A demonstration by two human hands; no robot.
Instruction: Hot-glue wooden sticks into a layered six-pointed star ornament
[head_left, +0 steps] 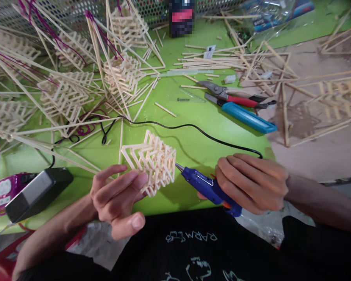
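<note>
My left hand (pixel 118 199) holds a small lattice of stacked wooden sticks (pixel 156 162) by its lower left side, thumb held apart from it. Wrapped around a blue hot glue gun (pixel 199 183) is my right hand (pixel 251 183). The gun's metal nozzle (pixel 179 167) points left and sits at the right side of the lattice; whether it touches the wood I cannot tell. A black cord (pixel 190 125) runs from near my right hand leftward across the green table (pixel 193 144).
Several stick lattices with purple thread (pixel 67 95) crowd the left and back. Red-handled pruning shears (pixel 240 100) and a blue-handled cutter (pixel 248 117) lie at right. Loose sticks (pixel 210 62) lie behind them. A black box (pixel 39 193) stands at lower left.
</note>
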